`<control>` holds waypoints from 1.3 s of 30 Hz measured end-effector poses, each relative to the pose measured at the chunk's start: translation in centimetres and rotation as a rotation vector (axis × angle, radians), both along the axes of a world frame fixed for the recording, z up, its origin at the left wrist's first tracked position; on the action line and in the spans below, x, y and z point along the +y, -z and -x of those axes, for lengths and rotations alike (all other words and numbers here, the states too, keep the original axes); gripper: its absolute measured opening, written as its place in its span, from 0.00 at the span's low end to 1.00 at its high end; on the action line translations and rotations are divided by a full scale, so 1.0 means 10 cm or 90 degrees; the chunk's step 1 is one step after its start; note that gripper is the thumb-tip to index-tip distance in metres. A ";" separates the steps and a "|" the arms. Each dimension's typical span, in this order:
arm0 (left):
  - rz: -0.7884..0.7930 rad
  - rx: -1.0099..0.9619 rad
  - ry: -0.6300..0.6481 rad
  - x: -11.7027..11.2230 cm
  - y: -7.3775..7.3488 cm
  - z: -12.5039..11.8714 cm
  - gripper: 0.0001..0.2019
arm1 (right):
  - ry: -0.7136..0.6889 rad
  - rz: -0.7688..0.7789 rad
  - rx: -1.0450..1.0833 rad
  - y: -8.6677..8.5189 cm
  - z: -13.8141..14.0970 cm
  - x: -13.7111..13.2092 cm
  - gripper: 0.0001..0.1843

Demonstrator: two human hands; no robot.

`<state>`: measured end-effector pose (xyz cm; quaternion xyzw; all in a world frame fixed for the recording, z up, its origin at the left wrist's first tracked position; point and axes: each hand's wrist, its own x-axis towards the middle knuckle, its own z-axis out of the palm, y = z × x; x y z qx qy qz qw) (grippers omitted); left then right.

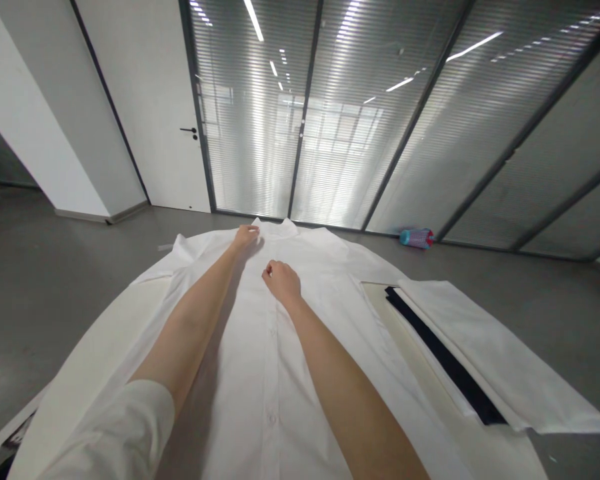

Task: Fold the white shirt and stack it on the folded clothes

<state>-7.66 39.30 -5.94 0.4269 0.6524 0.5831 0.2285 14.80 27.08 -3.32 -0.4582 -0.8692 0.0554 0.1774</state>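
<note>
A white button-up shirt (240,347) lies spread front side up on a pale rounded tabletop (95,347), its collar (275,228) at the far end and its buttoned placket running down the middle. My left hand (247,235) is just left of the collar, close over the cloth. Its fingers point right with a small gap between them, and a shadow falls beside it. Nearer to me, my right hand (283,280) is over the upper placket. Thumb and fingertips curl together there; whether they pinch any cloth cannot be made out.
At the right table edge lies a stack of folded white cloth (490,347) with a dark navy layer (445,360). A blue, checked and red cylindrical item (417,238) lies on the grey floor (520,293) by the glass partition (340,133). A white door (145,100) stands behind, left.
</note>
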 end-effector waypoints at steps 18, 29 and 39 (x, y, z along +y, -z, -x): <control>-0.027 0.236 -0.205 -0.30 -0.15 -0.27 0.09 | 0.003 0.009 0.003 -0.05 -0.02 -0.02 0.11; -0.075 0.261 -0.200 -0.46 -0.29 -0.35 0.12 | -0.001 0.016 0.001 -0.05 0.00 0.00 0.11; -0.183 0.103 -0.093 -0.33 -0.32 -0.39 0.04 | -0.009 0.042 0.067 -0.01 0.00 0.03 0.09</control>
